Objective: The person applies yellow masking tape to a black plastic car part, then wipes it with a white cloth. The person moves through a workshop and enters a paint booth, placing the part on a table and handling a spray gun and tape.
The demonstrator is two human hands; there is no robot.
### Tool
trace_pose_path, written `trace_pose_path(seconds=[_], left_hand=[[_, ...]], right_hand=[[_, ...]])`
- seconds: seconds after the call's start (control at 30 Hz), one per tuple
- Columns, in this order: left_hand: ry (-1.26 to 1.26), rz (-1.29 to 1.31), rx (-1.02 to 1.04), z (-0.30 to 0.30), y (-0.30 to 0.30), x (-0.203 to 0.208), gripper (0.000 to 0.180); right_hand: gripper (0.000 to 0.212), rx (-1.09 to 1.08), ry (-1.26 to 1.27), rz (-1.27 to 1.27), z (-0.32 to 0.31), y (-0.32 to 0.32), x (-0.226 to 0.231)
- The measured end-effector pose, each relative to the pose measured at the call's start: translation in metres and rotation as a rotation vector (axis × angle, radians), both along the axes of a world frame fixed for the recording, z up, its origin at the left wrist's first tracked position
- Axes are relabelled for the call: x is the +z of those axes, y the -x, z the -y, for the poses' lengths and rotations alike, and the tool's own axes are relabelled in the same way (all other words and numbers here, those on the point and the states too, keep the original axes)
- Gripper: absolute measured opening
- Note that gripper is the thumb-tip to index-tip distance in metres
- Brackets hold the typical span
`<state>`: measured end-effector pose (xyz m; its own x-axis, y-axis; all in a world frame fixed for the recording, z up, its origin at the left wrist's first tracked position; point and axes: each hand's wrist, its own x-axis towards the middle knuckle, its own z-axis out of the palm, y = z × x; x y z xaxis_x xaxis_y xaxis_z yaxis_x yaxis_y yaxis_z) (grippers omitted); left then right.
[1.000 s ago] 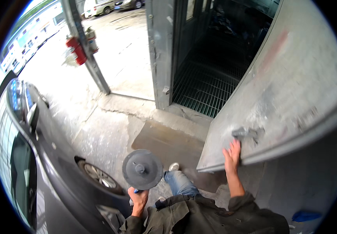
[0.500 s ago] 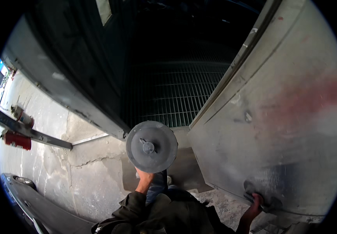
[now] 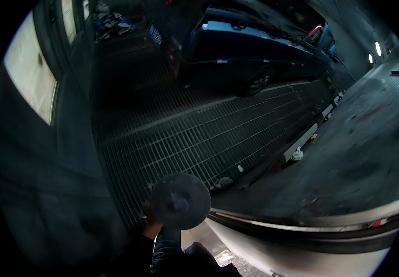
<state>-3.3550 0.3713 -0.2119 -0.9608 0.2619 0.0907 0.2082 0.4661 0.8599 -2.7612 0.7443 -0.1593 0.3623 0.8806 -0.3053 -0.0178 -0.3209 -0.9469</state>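
My left hand [image 3: 149, 216] is closed round something beneath a round grey lidded cup [image 3: 181, 201], which looks like the paint cup of a spray gun. Seen from above, its flat disc-shaped top has a small knob in the middle and hides whatever is under it, along with most of my fingers. It is held in front of my legs, over the near edge of the grated floor [image 3: 208, 138]. No part of my right hand shows.
A dark blue vehicle [image 3: 255, 51] stands farther in on the grating. To the left is a dark panelled door [image 3: 77, 152] with pale windows. Along the right runs a wall [image 3: 356, 147], with small objects at its foot, including a crumpled white piece [image 3: 297, 154]. A pale door edge [image 3: 301, 258] lies at lower right.
I have moved forward through the doorway, and the dark interior with the vehicle now fills the view. The cup stays in my left hand. My right hand, earlier at the door's handle, has left view.
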Motion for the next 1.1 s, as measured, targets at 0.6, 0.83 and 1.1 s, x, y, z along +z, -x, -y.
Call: trace_pose_path(seconds=[0.6, 0.83, 1.1], left_hand=[[-0.149, -0.306, -0.731, -0.149, 0.179, 0.249, 0.02], [-0.172, -0.288, -0.994, -0.186, 0.22, 0.249, 0.017], [-0.108, -0.031, -1.481, -0.198, 0.298, 0.265, 0.027]], right_hand=[[0.03, 0.331, 0.125, -0.067, 0.04, 0.422, 0.1], [0.028, 0.197, 0.135, -0.103, 0.087, 0.465, 0.094], [0.027, -0.251, 0.102, -0.096, 0.204, 0.466, 0.085]])
